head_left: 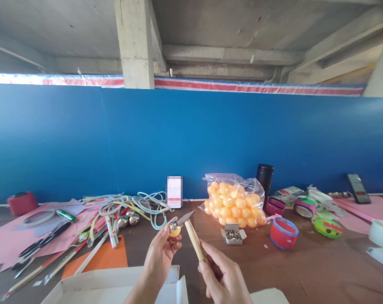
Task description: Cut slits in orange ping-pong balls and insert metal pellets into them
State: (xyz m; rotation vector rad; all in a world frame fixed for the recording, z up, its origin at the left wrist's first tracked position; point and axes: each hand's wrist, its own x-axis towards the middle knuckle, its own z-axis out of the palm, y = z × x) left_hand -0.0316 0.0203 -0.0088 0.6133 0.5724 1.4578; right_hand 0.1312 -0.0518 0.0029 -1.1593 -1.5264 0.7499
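My left hand [162,249] pinches a small orange ball [175,232] with a shiny silver part at its top. Whether the silver is a separate piece inside it, I cannot tell. Wrapped around a light wooden handle [194,240] is my right hand [221,270]. A pointed metal blade [185,217] shows between the ball and the handle's upper end; how it joins the handle is unclear. Beyond the hands stand a clear bag of orange balls [236,207] and a small open box of little metal bells or beads [233,236].
An open white box [93,287] lies at the near left. Behind it are scissors [42,245], silver balls [128,219] and pale blue cords [150,202]. A phone [174,192] leans by the blue partition. Red tape [283,233] and a black cylinder [265,179] stand to the right.
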